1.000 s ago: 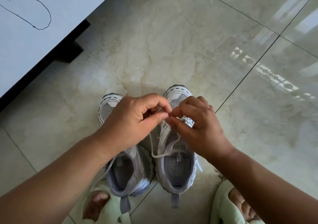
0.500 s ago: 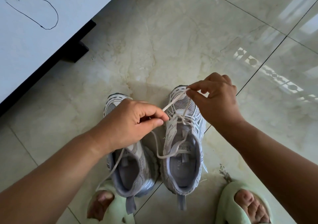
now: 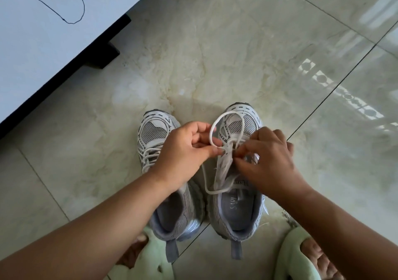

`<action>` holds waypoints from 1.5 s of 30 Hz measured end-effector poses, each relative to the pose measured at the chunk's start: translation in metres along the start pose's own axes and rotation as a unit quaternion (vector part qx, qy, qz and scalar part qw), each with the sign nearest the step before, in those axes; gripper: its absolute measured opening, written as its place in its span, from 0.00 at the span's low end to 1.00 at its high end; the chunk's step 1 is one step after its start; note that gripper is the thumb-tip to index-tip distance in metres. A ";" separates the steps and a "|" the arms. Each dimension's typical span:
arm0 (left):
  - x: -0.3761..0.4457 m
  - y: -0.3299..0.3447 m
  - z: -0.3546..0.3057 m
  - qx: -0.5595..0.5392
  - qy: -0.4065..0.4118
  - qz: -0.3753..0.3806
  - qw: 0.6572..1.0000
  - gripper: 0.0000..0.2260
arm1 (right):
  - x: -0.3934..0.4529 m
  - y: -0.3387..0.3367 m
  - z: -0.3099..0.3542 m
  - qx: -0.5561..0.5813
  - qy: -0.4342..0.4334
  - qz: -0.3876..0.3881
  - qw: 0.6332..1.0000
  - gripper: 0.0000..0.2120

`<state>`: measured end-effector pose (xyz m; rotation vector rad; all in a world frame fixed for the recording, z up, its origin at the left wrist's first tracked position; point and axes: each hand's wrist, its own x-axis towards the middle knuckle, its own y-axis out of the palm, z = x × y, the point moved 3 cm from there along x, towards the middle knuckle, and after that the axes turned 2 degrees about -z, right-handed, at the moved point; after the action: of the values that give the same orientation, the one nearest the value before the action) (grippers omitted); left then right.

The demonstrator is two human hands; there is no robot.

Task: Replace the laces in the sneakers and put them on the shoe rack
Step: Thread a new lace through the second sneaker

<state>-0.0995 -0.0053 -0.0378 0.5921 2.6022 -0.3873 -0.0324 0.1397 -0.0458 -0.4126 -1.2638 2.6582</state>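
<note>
While both sneakers stand side by side on the tiled floor (image 3: 237, 53), my left hand (image 3: 183, 152) pinches the white lace (image 3: 217, 127) over the right sneaker (image 3: 239, 172), beside the left sneaker (image 3: 155, 137); my right hand (image 3: 269, 161) pinches the same lace at the eyelets.

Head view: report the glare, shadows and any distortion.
Head view: patterned window glare on the glossy floor tiles at right; soft shadow around the sneakers; wide-angle stretch enlarges the forearms; the hands and lace loop stay sharp.

L sneaker (image 3: 155, 133) midfoot hid by arm | slippers (image 3: 299, 256) cut btm
</note>
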 end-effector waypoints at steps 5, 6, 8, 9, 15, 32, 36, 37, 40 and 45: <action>-0.001 0.002 0.002 -0.021 -0.009 -0.003 1.000 0.10 | -0.002 0.006 0.000 0.031 0.016 0.000 0.999 0.04; -0.002 0.003 0.002 -0.024 -0.009 0.003 1.000 0.10 | -0.002 0.006 0.000 0.032 0.018 0.000 0.999 0.04; -0.002 0.005 0.002 -0.022 -0.003 0.001 1.000 0.10 | -0.002 0.006 0.000 0.039 0.026 -0.003 0.999 0.04; -0.002 0.005 0.002 -0.010 0.005 -0.007 1.000 0.11 | -0.002 0.007 -0.001 0.045 0.031 -0.004 0.998 0.04; 0.003 0.009 0.005 0.117 0.073 -0.051 0.989 0.11 | -0.003 0.008 -0.001 0.070 0.043 -0.011 0.997 0.04; 0.002 0.009 -0.009 0.205 0.088 0.014 0.975 0.04 | -0.001 0.014 -0.001 0.096 0.019 -0.052 0.994 0.05; -0.013 0.017 -0.010 0.192 0.044 0.033 0.980 0.12 | 0.000 0.013 -0.003 0.119 -0.010 -0.049 0.992 0.02; -0.012 0.017 -0.010 0.197 0.036 0.024 0.979 0.13 | 0.000 0.010 -0.003 0.128 -0.026 -0.045 0.990 0.02; -0.011 0.023 -0.013 0.268 0.042 0.023 0.962 0.18 | -0.001 -0.001 -0.005 0.170 -0.062 -0.032 0.983 0.04; -0.015 0.029 -0.008 0.371 0.106 0.006 0.922 0.14 | -0.009 -0.020 -0.026 0.171 -0.031 -0.064 0.983 0.04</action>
<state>-0.0764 0.0178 -0.0285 0.9276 2.5921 -1.4065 -0.0150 0.1689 -0.0442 -0.1908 -0.7901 2.7200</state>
